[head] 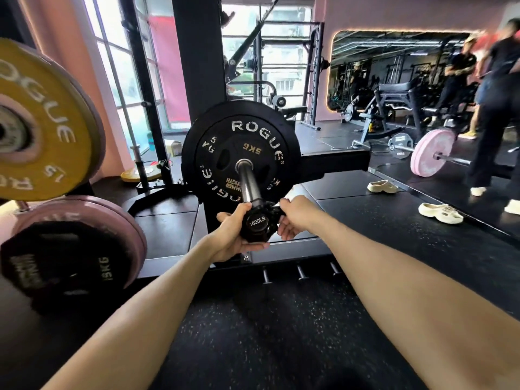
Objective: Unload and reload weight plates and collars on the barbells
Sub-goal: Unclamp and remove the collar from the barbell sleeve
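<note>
A barbell sleeve (249, 181) points toward me, loaded with black Rogue plates (239, 147), a small 5 kg plate in front. At the sleeve's tip, marked 1500LB, sits a black collar (266, 220). My left hand (235, 235) cups the collar from the left and below, fingers curled around it. My right hand (292, 218) pinches the collar's lever on the right side.
A storage rack at the left holds a yellow 15 kg plate (42, 122) and pink and black plates (70, 249). Black rack uprights (197, 66) stand behind. Two cream shoes (440, 212) lie on the rubber floor. A pink-plated barbell (432, 156) and standing people (495, 108) are at the right.
</note>
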`<state>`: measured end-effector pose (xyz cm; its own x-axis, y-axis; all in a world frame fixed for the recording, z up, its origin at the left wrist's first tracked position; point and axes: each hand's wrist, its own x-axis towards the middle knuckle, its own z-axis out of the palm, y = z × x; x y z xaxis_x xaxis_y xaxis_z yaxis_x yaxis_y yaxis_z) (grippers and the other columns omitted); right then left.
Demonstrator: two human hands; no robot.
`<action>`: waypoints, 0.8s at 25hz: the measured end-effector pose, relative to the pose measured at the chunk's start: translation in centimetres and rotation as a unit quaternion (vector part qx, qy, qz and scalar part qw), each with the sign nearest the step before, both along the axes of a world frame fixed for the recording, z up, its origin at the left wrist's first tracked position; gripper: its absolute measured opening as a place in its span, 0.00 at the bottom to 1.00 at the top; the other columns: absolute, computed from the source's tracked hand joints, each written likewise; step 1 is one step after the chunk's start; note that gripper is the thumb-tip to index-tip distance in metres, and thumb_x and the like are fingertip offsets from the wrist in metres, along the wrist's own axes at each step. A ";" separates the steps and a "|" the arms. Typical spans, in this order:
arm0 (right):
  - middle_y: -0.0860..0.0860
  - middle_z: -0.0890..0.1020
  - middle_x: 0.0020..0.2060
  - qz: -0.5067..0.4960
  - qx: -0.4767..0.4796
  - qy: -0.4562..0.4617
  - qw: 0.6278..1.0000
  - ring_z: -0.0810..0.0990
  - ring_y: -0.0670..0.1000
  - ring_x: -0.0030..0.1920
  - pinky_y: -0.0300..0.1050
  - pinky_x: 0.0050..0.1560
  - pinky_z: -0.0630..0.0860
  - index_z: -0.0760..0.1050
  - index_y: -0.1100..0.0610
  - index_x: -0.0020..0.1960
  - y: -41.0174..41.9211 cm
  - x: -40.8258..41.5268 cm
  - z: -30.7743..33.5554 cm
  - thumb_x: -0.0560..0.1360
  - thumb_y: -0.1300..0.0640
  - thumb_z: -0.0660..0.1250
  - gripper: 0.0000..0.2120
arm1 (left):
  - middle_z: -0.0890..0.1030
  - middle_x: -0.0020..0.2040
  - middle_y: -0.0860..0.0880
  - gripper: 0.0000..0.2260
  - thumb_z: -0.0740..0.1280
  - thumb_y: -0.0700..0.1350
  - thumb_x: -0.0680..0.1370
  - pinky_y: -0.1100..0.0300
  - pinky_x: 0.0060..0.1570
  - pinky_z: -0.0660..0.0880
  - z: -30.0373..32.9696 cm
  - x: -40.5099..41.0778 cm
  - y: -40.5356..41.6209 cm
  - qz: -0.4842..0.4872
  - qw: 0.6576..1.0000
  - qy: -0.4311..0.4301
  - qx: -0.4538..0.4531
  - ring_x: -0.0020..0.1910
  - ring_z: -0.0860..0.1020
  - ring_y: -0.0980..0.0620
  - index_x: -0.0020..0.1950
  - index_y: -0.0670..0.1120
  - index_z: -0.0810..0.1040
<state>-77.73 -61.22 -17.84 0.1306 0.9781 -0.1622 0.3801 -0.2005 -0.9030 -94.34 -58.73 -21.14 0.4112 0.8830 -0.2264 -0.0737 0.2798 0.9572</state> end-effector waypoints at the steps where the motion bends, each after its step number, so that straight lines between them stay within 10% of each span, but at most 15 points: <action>1: 0.62 0.78 0.25 0.004 -0.004 -0.004 1.000 0.77 0.55 0.19 0.39 0.22 0.73 0.70 0.68 0.39 -1.4 -0.2 0.4 0.82 0.57 0.47 0.22 | 0.81 0.56 0.33 0.31 0.63 0.58 0.78 0.47 0.41 0.82 0.3 -0.3 -1.3 -0.012 1.000 0.009 -0.002 0.43 0.83 0.34 0.72 0.39 0.59; 13: 0.56 0.75 0.31 -0.051 0.116 0.047 0.991 0.71 0.51 0.24 0.36 0.21 0.67 0.72 0.61 0.46 -6.9 5.3 6.6 0.84 0.51 0.55 0.16 | 0.82 0.53 0.43 0.42 0.81 0.56 0.63 0.51 0.45 0.82 8.3 2.5 -4.0 -0.072 0.983 0.057 0.159 0.47 0.84 0.42 0.64 0.53 0.55; 20: 0.57 0.78 0.39 -0.088 0.178 0.049 0.979 0.72 0.48 0.23 0.36 0.21 0.68 0.76 0.57 0.55 1.5 14.4 8.5 0.82 0.52 0.61 0.10 | 0.82 0.55 0.44 0.41 0.85 0.45 0.54 0.54 0.49 0.81 11.8 11.1 6.9 -0.065 0.957 0.067 0.276 0.51 0.83 0.47 0.61 0.43 0.69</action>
<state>-63.31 -59.68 -9.35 0.3032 0.9388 0.1638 0.2756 0.0782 -0.9581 -83.21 -51.79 -9.37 0.5259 0.8265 0.2010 0.0609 -0.2723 0.9603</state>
